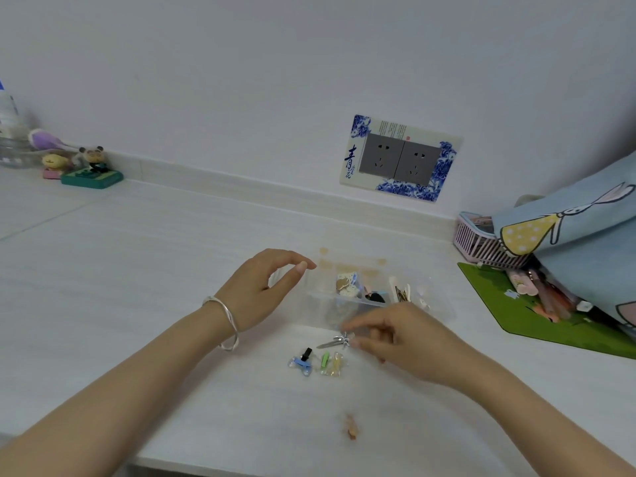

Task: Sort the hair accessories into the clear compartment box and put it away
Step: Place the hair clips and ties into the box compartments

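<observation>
My left hand (256, 290), in from 7 o'clock, has loose bent fingers and holds nothing. My right hand (399, 335), in from 5 o'clock, pinches a silver clip (332, 342) at its 9 o'clock side.

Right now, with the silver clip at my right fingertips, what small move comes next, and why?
Probably lift the silver clip, pinched by the right hand, into a compartment of the clear box just behind it; four small clips lie loose on the desk.

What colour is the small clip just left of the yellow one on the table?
The small clip is green; the head view shows it.
</observation>
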### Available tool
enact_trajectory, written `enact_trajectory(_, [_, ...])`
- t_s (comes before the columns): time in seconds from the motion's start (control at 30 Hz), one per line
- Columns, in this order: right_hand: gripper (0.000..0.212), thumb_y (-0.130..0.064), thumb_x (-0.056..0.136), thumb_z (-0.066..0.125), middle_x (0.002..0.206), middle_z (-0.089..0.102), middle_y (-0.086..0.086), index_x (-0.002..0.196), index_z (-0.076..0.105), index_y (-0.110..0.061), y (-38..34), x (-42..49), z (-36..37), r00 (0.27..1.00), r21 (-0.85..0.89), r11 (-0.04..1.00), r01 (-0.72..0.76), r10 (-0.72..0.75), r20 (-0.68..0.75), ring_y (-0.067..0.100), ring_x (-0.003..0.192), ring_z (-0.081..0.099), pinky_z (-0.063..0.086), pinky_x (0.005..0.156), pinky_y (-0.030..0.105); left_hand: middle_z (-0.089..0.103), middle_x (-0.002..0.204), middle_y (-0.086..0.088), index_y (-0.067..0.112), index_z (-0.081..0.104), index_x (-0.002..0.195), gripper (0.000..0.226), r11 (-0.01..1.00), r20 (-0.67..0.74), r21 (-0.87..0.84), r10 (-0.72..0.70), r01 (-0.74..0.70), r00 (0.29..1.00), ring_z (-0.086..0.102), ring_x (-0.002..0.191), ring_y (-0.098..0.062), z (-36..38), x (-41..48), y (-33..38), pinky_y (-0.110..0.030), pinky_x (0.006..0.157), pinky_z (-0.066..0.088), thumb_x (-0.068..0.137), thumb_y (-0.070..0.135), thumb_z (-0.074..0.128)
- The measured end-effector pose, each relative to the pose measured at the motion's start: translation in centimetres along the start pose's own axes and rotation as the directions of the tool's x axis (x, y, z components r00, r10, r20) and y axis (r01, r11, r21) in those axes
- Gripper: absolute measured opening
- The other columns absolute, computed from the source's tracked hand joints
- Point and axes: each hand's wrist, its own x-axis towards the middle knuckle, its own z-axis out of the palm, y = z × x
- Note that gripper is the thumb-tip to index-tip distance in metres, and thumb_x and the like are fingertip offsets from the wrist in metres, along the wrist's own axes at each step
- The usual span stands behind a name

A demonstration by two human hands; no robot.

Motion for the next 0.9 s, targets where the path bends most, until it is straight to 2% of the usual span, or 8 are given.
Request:
enact_trajectory(0.07, [0.028,-0.039,0.086,0.060,0.059,0.051,-0.013,0.114,0.062,-0.040,0.6,-0.3,1.1,0.999,-0.152,0.988,-0.022,0.018,-0.033,-0.002,0.059,0.050,0.034,0.056,0.014,0.056,0.103,0.032,0.035,0.063,0.101,0.029,1.000,0.007,-0.005,-0.003,0.003,1.000,0.044,0.108,0.011,0.2,0.0,0.0,0.001,0.086,0.025,0.090,0.043,0.037])
enact_trajectory(0.2, [0.016,-0.040,0.085,0.061,0.059,0.050,-0.008,0.099,0.067,-0.037,1.0,-0.6,1.8,0.994,-0.125,0.992,-0.035,0.021,-0.109,0.003,0.062,0.049,0.034,0.055,0.016,0.058,0.103,0.031,0.037,0.063,0.100,0.032,1.000,0.011,-0.024,-0.020,0.020,1.000,0.046,0.108,0.009,0.4,-0.2,-0.1,0.000,0.087,0.027,0.088,0.049,0.036])
enact_trajectory(0.33, [0.012,-0.041,0.084,0.062,0.068,0.058,-0.006,0.090,0.069,-0.033,0.9,-0.9,1.9,0.984,-0.198,0.980,0.026,-0.060,-0.170,0.007,0.068,0.051,0.038,0.059,0.019,0.059,0.101,0.032,0.039,0.062,0.099,0.034,0.999,0.002,-0.034,-0.022,0.022,1.000,0.047,0.108,0.009,0.4,-0.2,-0.2,-0.002,0.089,0.028,0.085,0.054,0.034])
enact_trajectory(0.43, [0.007,-0.034,0.081,0.068,0.076,0.060,-0.012,0.084,0.072,-0.029,0.1,-0.9,1.1,0.945,-0.059,0.993,0.105,-0.118,-0.304,0.005,0.071,0.054,0.038,0.060,0.015,0.058,0.102,0.030,0.036,0.063,0.100,0.030,0.999,-0.002,-0.032,-0.034,0.034,0.999,0.046,0.108,0.008,0.4,-0.2,-0.1,-0.002,0.088,0.028,0.089,0.046,0.037])
enact_trajectory(0.53, [0.003,-0.029,0.080,0.069,0.080,0.068,-0.013,0.080,0.072,-0.030,-1.5,-0.1,-0.7,0.891,0.090,0.986,0.139,-0.085,-0.446,0.007,0.073,0.061,0.041,0.058,0.013,0.058,0.103,0.029,0.034,0.063,0.100,0.025,0.999,-0.020,-0.030,-0.040,0.040,0.999,0.045,0.107,0.009,0.3,-0.2,-0.1,0.001,0.085,0.026,0.093,0.039,0.039])
enact_trajectory(0.7, [0.011,-0.035,0.085,0.062,0.079,0.062,-0.014,0.090,0.070,-0.029,-3.3,2.6,-2.5,0.930,-0.244,0.968,0.052,-0.136,-0.341,0.006,0.070,0.055,0.041,0.063,0.023,0.060,0.106,0.024,0.035,0.063,0.099,0.028,0.998,-0.065,-0.038,-0.045,0.043,0.997,0.045,0.108,0.010,0.1,-0.2,-0.3,0.001,0.085,0.026,0.089,0.042,0.038])
enact_trajectory(0.8, [0.011,-0.036,0.084,0.064,0.074,0.056,-0.015,0.087,0.071,-0.028,-3.4,4.5,-2.3,0.953,-0.265,0.963,0.050,-0.126,-0.277,0.000,0.063,0.046,0.034,0.060,0.023,0.062,0.107,0.021,0.034,0.063,0.099,0.025,0.999,-0.080,-0.041,-0.037,0.034,0.996,0.046,0.108,0.007,0.0,-0.1,-0.2,0.000,0.086,0.027,0.092,0.040,0.040])
enact_trajectory(0.9, [0.013,-0.036,0.083,0.065,0.083,0.064,-0.014,0.093,0.071,-0.030,-3.4,5.3,-1.7,0.961,-0.157,0.986,0.050,-0.090,-0.260,0.004,0.069,0.052,0.043,0.066,0.026,0.062,0.107,0.020,0.032,0.064,0.100,0.023,0.999,-0.081,-0.033,-0.034,0.032,0.996,0.046,0.107,0.007,-0.1,0.0,-0.3,-0.001,0.086,0.027,0.094,0.035,0.041])
